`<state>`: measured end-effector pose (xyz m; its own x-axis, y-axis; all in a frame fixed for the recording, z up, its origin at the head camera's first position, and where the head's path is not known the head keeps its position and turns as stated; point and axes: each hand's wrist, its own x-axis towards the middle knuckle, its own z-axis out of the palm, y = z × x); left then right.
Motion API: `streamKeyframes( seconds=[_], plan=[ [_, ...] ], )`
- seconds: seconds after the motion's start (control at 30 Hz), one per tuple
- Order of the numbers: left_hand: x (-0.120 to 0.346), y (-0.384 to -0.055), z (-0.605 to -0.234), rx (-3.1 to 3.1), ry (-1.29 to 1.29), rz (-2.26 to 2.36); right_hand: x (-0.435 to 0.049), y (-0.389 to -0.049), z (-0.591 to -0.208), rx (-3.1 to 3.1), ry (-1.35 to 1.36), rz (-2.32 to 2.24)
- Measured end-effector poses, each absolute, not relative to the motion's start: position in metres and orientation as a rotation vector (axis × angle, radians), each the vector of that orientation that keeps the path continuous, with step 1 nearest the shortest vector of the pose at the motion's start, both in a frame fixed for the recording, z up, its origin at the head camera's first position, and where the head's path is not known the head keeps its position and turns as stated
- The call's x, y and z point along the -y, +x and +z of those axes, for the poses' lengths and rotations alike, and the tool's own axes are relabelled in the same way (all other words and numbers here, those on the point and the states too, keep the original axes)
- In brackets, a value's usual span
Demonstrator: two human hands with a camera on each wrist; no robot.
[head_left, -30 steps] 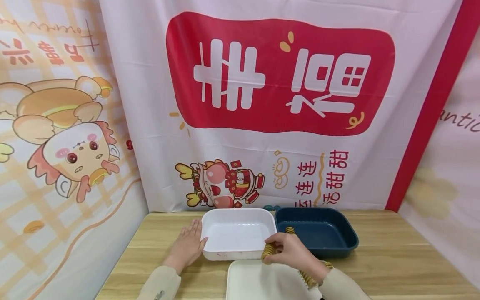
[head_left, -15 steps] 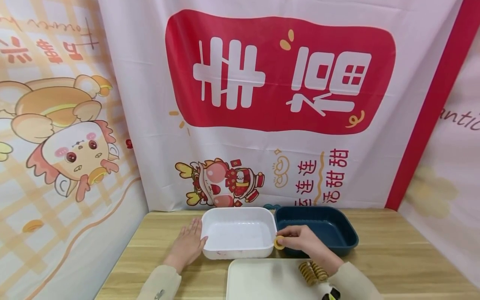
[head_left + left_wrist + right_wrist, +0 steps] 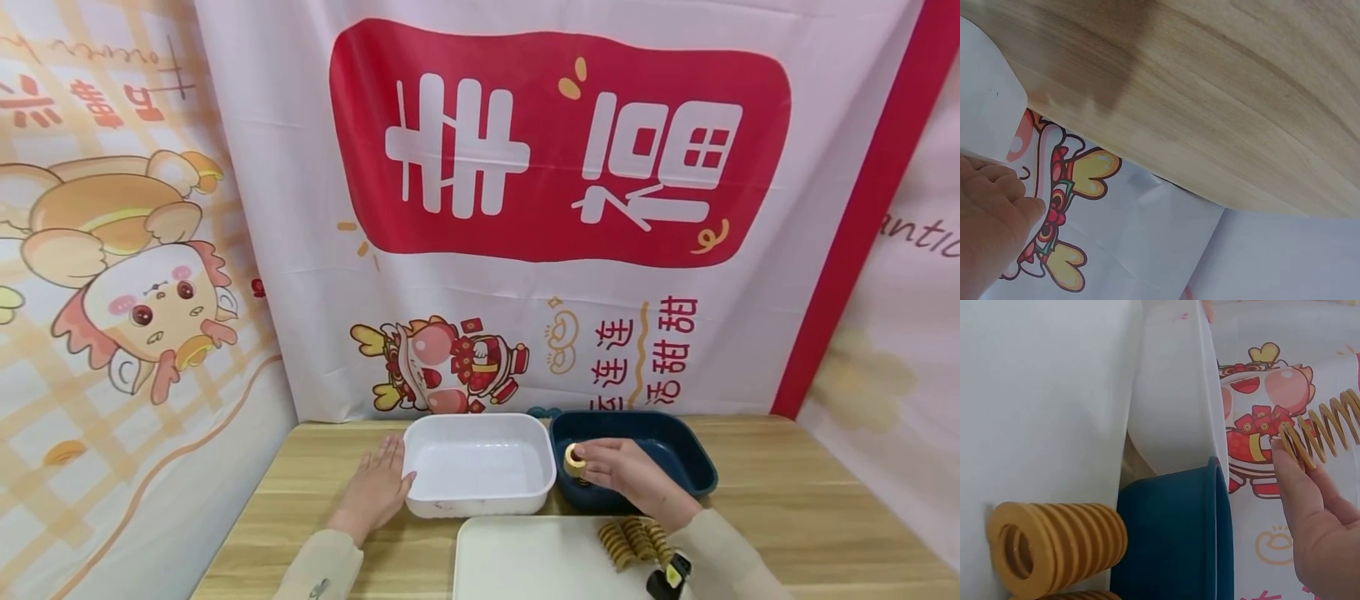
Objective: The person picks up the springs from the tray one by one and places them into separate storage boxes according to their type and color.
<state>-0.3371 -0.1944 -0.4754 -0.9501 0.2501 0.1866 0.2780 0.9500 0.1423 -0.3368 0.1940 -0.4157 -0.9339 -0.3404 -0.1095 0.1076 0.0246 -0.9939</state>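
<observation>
My right hand (image 3: 630, 471) pinches a yellow coil spring (image 3: 575, 460) between thumb and fingers over the left end of the dark blue bin (image 3: 693, 450). In the right wrist view the spring's coils (image 3: 1322, 431) extend past the fingertips. With fingers straight, my left hand (image 3: 377, 487) rests against the left wall of the white bin (image 3: 480, 507). The left wrist view catches part of that hand (image 3: 997, 212) at the bin's side. More yellow springs (image 3: 636, 542) lie side by side at the right of the cream tray (image 3: 525, 558), one of them a thick spring (image 3: 1060, 547) seen close up.
The two bins stand next to each other at the back of the wooden table (image 3: 780, 500), with the tray in front. Behind them hangs a printed cloth (image 3: 555, 342). A black wrist device (image 3: 667, 575) sits by my right sleeve, near the springs.
My right hand has carried the spring from the white bin's front right corner rightward over the blue bin, tilting it more upright. My left hand has stayed put.
</observation>
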Motion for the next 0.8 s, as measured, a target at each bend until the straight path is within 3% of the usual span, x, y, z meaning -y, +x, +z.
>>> streamKeyframes(
  seconds=[0.27, 0.8],
  plan=[
    [0.193, -0.332, -0.471, 2.919, -0.423, -0.287, -0.197, -0.345, -0.412, -1.824, -0.267, -2.068],
    [0.193, -0.333, -0.473, 2.932, -0.406, -0.265, -0.205, -0.362, -0.415, -1.771, -0.058, -2.19]
  ],
)
